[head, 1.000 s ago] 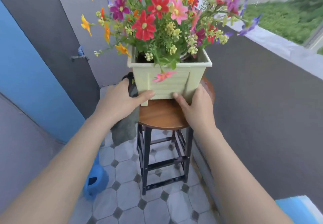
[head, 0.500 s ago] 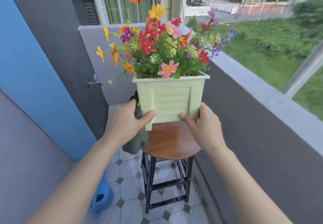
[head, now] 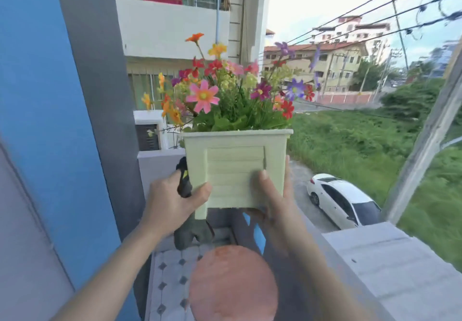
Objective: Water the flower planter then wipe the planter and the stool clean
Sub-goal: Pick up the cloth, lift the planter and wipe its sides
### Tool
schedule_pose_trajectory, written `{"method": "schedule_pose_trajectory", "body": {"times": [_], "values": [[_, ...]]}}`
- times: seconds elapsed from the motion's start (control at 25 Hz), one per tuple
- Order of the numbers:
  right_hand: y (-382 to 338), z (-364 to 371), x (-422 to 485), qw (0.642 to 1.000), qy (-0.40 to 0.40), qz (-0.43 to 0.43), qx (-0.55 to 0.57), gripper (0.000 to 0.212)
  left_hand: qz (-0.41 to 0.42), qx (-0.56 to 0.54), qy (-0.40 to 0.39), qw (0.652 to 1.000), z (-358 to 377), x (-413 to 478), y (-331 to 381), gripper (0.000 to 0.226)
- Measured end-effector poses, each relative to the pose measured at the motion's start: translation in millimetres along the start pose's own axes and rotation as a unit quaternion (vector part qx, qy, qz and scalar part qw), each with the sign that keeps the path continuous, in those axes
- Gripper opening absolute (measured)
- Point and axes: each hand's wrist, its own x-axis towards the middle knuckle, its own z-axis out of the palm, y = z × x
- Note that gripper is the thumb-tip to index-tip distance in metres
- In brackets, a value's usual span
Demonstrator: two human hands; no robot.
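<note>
A pale green square planter full of colourful flowers is held up in the air, well above the round brown stool seat. My left hand grips its lower left side, thumb on the front face, with a dark cloth caught between palm and planter and hanging down below. My right hand grips the lower right corner, thumb on the front panel and fingers round the side.
A grey balcony wall runs along the right, with a drop to a white car and grass beyond. A blue and grey wall stands close on the left. Tiled floor shows beside the stool.
Both hands have lifted the planter off the stool seat and raised it high. The cloth rose with my left hand. The camera view tilted upward.
</note>
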Motion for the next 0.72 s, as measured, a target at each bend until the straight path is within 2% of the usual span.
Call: {"method": "schedule_pose_trajectory", "body": {"times": [0.04, 0.12, 0.24, 0.32, 0.4, 0.44, 0.48, 0.56, 0.64, 0.68, 0.72], "values": [[-19.6, 8.1, 1.2, 1.000, -0.012, 0.006, 0.018, 0.080, 0.017, 0.000, 0.000, 1.000, -10.9, 9.5, 14.2, 0.050], [-47.5, 21.2, 1.3, 1.000, -0.026, 0.005, 0.003, 0.072, 0.041, 0.011, -0.007, 0.999, -29.8, 23.7, 35.5, 0.049], [-61.0, 35.4, -3.8, 0.998, 0.034, -0.048, 0.015, 0.062, 0.051, 0.032, -0.032, 0.998, -48.7, 35.1, 54.2, 0.057], [-64.4, 42.2, -7.4, 0.994, 0.065, -0.088, 0.031, 0.065, 0.019, 0.036, -0.052, 0.998, -58.0, 38.6, 68.5, 0.065], [-71.2, 45.2, -9.5, 0.991, 0.073, -0.097, 0.048, 0.069, -0.041, 0.037, -0.042, 0.998, -67.3, 39.3, 73.9, 0.053], [-74.9, 44.5, -10.3, 0.991, 0.074, -0.094, 0.056, 0.071, -0.101, -0.010, -0.025, 0.995, -74.0, 38.6, 73.6, 0.046], [-78.0, 42.9, -11.2, 0.991, 0.076, -0.093, 0.053, 0.075, -0.173, -0.104, -0.007, 0.979, -81.4, 36.8, 71.3, 0.041], [-82.5, 40.3, -14.3, 0.992, 0.081, -0.097, 0.029, 0.082, -0.264, -0.315, 0.058, 0.910, -98.2, 29.7, 72.7, 0.035], [-84.1, 40.0, -16.6, 0.991, 0.085, -0.103, 0.014, 0.085, -0.252, -0.415, 0.122, 0.866, -103.0, 21.9, 83.0, 0.025], [-85.3, 40.3, -16.2, 0.991, 0.085, -0.106, 0.011, 0.086, -0.223, -0.428, 0.148, 0.863, -98.5, 19.7, 91.5, 0.024], [-86.2, 41.6, -15.8, 0.991, 0.080, -0.105, 0.009, 0.086, -0.188, -0.403, 0.161, 0.881, -92.1, 16.1, 102.6, 0.018]]}}
